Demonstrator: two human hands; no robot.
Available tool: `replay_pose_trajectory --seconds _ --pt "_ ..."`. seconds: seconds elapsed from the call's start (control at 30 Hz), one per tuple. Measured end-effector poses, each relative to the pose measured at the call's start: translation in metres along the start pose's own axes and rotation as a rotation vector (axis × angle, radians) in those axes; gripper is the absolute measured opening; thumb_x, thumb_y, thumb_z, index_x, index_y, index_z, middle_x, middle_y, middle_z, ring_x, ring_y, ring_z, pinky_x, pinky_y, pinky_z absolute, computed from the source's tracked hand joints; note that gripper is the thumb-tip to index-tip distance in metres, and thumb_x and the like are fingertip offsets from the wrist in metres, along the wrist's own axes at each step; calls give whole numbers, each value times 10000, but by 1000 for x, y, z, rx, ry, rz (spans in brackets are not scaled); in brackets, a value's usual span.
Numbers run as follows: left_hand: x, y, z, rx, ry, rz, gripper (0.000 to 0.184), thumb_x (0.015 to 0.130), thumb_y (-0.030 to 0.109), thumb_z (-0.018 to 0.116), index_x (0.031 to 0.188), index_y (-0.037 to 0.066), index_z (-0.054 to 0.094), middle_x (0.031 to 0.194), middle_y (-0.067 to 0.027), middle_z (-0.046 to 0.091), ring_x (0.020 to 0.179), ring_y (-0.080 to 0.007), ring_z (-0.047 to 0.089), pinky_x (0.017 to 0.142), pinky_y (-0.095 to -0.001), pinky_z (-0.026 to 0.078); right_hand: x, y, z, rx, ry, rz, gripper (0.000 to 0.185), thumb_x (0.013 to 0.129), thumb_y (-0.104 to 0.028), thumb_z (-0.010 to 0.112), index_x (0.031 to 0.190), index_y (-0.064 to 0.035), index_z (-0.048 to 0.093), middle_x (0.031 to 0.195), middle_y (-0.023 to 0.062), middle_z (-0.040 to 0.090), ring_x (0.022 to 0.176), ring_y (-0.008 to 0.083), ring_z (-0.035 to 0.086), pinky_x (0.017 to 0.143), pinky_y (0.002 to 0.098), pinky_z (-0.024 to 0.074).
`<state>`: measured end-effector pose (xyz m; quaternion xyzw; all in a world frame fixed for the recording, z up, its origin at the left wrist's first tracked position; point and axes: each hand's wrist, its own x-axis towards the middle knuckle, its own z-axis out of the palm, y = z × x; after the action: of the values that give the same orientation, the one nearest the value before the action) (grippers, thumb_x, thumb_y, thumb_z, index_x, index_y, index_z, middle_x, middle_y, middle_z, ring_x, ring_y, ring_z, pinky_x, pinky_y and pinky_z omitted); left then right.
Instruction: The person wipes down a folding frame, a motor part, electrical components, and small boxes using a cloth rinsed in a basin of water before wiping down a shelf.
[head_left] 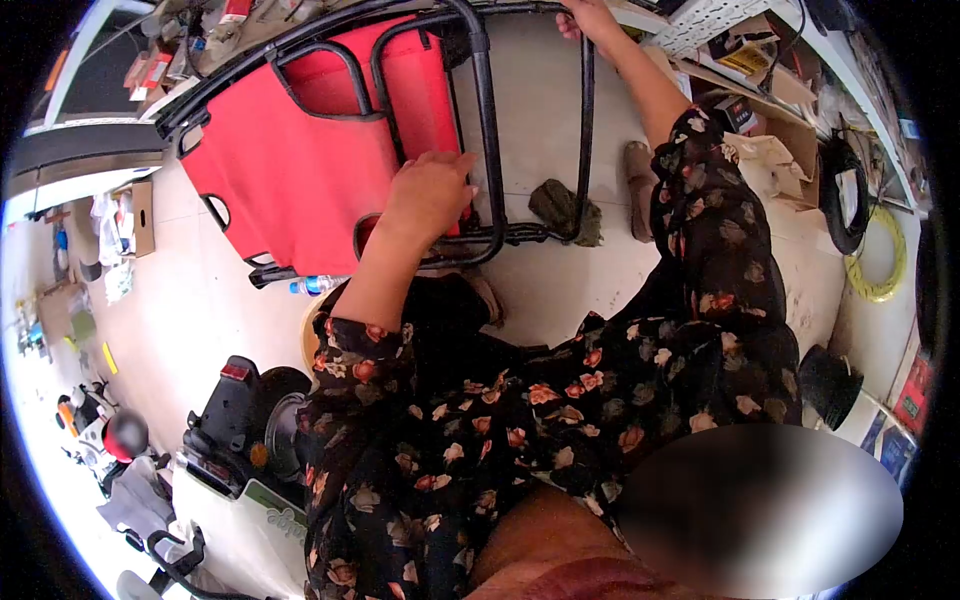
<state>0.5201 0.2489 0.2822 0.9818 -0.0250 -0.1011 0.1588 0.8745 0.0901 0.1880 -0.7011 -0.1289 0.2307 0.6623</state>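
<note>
A red folding chair (pixel 290 165) with a black tubular metal frame lies folded across the upper middle of the head view. My left hand (pixel 430 195) is on its near part, fingers bent over the inner frame tube beside the red fabric; the palm side is hidden. Farther away, my right hand (pixel 588 20) is curled around the corner of the outer black tube (pixel 586 130), close to the top edge of the view. A dark green cloth (pixel 565 210) lies on the floor against the frame's lower right corner.
On the right are shelves, an open cardboard box (pixel 785 150), a black coil (pixel 845 195) and a yellow coil (pixel 877 255). A white scooter (pixel 235 520) stands at lower left. A water bottle (pixel 315 285) lies near the chair's lower edge.
</note>
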Motion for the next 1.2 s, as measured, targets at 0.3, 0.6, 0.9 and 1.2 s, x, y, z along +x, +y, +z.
replay_pose_trajectory --seconds 0.3,0.6,0.9,1.2 --pt "0 16 -15 8 -105 18 422 818 237 618 1217 118 552 994 -176 648 881 -359 629 782 -458 512 -17 10 6 58 117 115 207 947 -233 490 1119 -131 543 684 51 593 502 173 544 455 332 482" --pt "-8 33 -2 45 -112 156 386 780 211 637 1131 61 578 923 -148 631 887 -344 614 780 -450 506 -156 192 -69 -857 165 322 331 894 -259 560 1138 -37 543 933 116 583 818 262 557 714 380 472" --pt "-28 40 27 14 -102 239 381 764 221 652 1113 86 580 943 -95 617 956 -285 592 802 -422 480 -324 223 44 -471 -176 220 563 840 -344 630 1287 -36 485 1187 205 587 1072 344 583 900 409 465" --pt "-33 24 19 81 -38 234 208 797 144 566 980 68 629 847 -103 659 873 -280 631 734 -409 497 -253 80 8 -1256 -612 581 509 831 -457 526 1112 -41 606 912 178 669 845 282 657 759 386 514"
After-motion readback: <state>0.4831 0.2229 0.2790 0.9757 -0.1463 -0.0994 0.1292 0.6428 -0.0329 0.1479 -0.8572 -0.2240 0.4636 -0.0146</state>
